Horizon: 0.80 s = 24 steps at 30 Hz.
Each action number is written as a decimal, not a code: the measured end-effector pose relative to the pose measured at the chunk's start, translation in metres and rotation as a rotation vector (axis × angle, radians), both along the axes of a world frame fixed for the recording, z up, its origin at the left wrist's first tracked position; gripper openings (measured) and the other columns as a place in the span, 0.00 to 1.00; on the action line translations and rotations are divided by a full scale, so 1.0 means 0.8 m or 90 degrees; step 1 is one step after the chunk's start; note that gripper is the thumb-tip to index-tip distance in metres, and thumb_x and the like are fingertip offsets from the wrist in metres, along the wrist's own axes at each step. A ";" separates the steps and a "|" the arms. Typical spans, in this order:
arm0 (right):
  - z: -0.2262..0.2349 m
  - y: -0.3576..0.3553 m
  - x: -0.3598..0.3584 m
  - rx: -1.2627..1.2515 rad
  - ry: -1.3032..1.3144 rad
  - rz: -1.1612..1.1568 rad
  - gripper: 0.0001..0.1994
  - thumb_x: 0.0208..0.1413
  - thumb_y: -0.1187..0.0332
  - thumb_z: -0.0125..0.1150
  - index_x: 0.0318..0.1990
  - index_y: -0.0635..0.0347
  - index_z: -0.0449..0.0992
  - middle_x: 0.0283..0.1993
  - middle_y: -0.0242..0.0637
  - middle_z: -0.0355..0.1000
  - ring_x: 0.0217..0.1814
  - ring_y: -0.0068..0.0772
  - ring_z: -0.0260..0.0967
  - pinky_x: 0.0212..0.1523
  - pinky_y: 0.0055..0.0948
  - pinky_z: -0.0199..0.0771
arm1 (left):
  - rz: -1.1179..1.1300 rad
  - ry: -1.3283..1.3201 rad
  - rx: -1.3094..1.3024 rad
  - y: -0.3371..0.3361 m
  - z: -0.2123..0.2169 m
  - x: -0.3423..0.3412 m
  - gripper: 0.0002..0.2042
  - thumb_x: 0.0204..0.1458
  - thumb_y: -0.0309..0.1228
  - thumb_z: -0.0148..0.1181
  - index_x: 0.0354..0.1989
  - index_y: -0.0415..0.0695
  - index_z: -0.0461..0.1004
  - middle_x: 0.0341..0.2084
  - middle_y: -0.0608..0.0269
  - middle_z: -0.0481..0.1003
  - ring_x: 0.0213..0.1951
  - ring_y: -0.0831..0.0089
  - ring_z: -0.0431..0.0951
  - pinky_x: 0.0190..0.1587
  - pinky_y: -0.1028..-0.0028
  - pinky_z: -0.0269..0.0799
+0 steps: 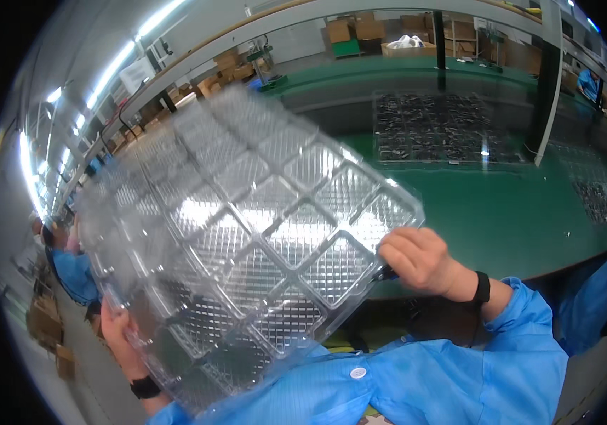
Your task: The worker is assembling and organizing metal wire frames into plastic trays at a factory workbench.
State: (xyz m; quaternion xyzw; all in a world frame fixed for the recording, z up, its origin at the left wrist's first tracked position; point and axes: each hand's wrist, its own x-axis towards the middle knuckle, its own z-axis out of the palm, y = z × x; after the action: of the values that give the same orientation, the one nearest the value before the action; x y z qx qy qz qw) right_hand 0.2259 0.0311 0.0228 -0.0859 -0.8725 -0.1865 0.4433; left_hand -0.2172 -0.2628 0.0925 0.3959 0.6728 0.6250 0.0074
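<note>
A large clear plastic tray (268, 212), divided into square compartments with ribbed bottoms, is held up tilted in front of me. My left hand (119, 336) grips its left edge, low down. At its right corner, my right hand (420, 261) is closed on the rim, fingers bent; a small dark thing shows just under those fingers, too little of it to name. The tray's far end is blurred, and light glares off its middle. It looks to be without parts in its compartments.
A green-topped workbench (459, 205) stretches ahead and right. On it lies a clear tray of small dark parts (438, 127), and another such tray (593, 198) farther right. A post (547, 92) rises from the bench. People in blue sit at both sides; cardboard boxes (45, 319) stand at left.
</note>
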 end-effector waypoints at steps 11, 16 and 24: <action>-0.004 0.049 0.006 -0.377 -0.320 -0.016 0.19 0.39 0.72 0.62 0.43 0.60 0.69 0.47 0.38 0.67 0.54 0.42 0.62 0.43 0.35 0.70 | -0.102 -0.190 0.052 0.127 -0.092 -0.032 0.29 0.44 0.24 0.52 0.59 0.31 0.57 0.21 0.68 0.66 0.19 0.82 0.63 0.21 0.83 0.59; 0.029 0.131 0.004 -0.609 -0.136 -0.204 0.19 0.46 0.59 0.62 0.41 0.64 0.73 0.42 0.50 0.72 0.45 0.51 0.69 0.46 0.40 0.69 | -0.025 -0.310 0.089 0.125 -0.120 -0.026 0.28 0.44 0.23 0.53 0.58 0.32 0.59 0.24 0.70 0.68 0.24 0.83 0.65 0.25 0.84 0.59; -0.017 0.215 -0.015 -0.813 -0.191 -0.354 0.25 0.46 0.48 0.62 0.32 0.69 0.74 0.21 0.36 0.69 0.23 0.29 0.66 0.26 0.31 0.64 | -0.053 -0.314 0.053 0.143 -0.111 0.002 0.27 0.49 0.28 0.56 0.58 0.33 0.59 0.38 0.64 0.69 0.37 0.80 0.66 0.40 0.82 0.61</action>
State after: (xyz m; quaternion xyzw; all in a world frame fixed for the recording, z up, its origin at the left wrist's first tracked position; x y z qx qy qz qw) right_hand 0.2137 0.2027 0.0094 -0.5214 -0.8090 0.2449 0.1173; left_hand -0.2157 -0.1481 0.0041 0.2591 0.6075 0.7287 0.1809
